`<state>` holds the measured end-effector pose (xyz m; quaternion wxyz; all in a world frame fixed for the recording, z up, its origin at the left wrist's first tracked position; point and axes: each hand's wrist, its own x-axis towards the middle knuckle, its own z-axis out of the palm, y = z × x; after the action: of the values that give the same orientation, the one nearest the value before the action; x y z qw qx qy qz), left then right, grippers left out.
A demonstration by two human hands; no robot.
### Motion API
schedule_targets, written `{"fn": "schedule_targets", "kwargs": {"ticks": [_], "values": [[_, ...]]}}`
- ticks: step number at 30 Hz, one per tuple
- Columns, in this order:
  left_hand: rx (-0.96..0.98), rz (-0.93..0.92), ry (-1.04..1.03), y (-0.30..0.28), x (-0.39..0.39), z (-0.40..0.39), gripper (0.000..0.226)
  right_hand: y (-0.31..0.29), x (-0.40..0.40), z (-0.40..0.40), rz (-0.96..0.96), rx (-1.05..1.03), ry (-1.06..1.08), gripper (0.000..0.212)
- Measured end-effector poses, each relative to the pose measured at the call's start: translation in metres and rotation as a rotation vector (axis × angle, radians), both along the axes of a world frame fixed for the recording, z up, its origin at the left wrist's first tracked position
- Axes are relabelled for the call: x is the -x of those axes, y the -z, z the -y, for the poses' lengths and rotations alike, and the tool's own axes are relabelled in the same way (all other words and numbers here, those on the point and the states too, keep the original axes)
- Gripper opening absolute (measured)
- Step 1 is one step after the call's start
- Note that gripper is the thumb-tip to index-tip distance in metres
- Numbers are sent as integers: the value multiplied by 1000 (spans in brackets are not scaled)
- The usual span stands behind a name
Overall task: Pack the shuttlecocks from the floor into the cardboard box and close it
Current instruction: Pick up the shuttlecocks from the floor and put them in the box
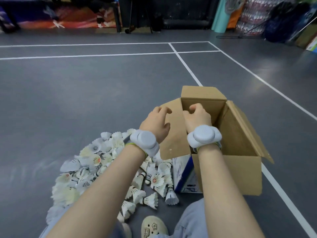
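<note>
A pile of white feather shuttlecocks point(96, 167) lies on the grey court floor, left of an open cardboard box point(240, 152) whose flaps stand up. My left hand point(156, 122) hovers in front of the box's left flap point(173, 134), fingers spread and curled, holding nothing I can see. My right hand point(197, 117) is over the box opening, fingers curled downward, and nothing shows in it. Both wrists carry grey round devices. The inside of the box is mostly hidden by my right arm.
A blue and white printed side of the box point(181, 174) faces the pile. My shoe point(154, 227) and knees are at the bottom edge. White court lines point(188, 69) cross the floor. Bags, rackets and stacked goods point(274, 19) line the far wall.
</note>
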<state>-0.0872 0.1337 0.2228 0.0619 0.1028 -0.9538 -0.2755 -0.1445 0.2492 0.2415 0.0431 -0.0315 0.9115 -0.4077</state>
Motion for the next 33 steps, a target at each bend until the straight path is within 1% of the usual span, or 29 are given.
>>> {"fn": "schedule_targets", "kwargs": {"ticks": [2,4,5,8,9,11,14,15,16,18,20,21,23,25,29,33], "values": [[11,25,-31,4,-6,11,41,8,-3,18,47,77,-58,28],[0,55,-83,18,-20,33,41,27,-12,50,156,151,-127,22],[-8,73,-103,26,-26,43,41,35,-16,63,205,147,-162,20],[-36,171,-172,60,-50,69,42,67,-22,94,283,-7,-285,26],[-31,237,-200,73,-58,78,42,80,-25,105,301,-63,-324,24],[9,381,-243,102,-73,93,44,110,-32,125,349,-142,-418,12],[-1,578,-280,146,-85,102,45,168,-48,141,492,-268,-528,18],[-32,627,-289,162,-87,102,48,190,-51,141,563,-317,-563,25],[-67,672,-295,176,-90,98,50,210,-53,138,617,-361,-574,34],[-147,749,-296,203,-102,89,56,238,-58,126,685,-348,-515,42],[-198,824,-292,234,-115,81,60,273,-59,112,704,-352,-420,41],[-189,869,-292,248,-120,79,62,287,-59,107,717,-382,-403,40],[-157,965,-283,272,-126,77,68,308,-59,97,775,-454,-422,39],[-139,1035,-295,293,-127,73,72,323,-64,92,777,-495,-465,40],[-121,992,-377,330,-129,66,71,341,-86,86,711,-555,-497,46],[-88,925,-344,350,-129,66,82,351,-98,83,611,-529,-523,46]]}}
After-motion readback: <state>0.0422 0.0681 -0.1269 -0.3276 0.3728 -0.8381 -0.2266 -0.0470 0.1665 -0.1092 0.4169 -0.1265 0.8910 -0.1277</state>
